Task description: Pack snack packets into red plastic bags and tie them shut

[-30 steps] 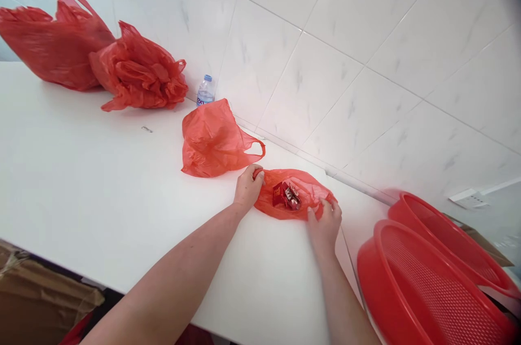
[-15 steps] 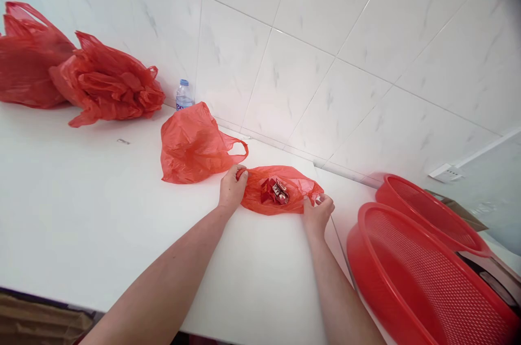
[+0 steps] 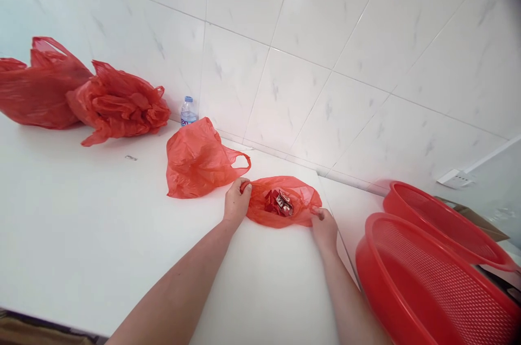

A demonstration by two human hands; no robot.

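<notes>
A small red plastic bag (image 3: 266,215) lies flat on the white table (image 3: 81,236) near the tiled wall. Small red wrapped packets (image 3: 279,202) show inside it. My left hand (image 3: 236,202) is closed on the bag's left end, fingers pinching the plastic. My right hand (image 3: 324,227) pinches the bag's right edge. The bag is stretched between both hands.
Another red bag (image 3: 199,160) with a loop handle sits just left of my left hand. Two bulkier red bags (image 3: 118,103) lie at the far left by the wall, and a small water bottle (image 3: 188,112) stands behind. Two red perforated basins (image 3: 431,274) are stacked at the right.
My right hand has shifted its grip along the bag's right edge and the bag looks slightly more gathered. The camera view has moved a little.
</notes>
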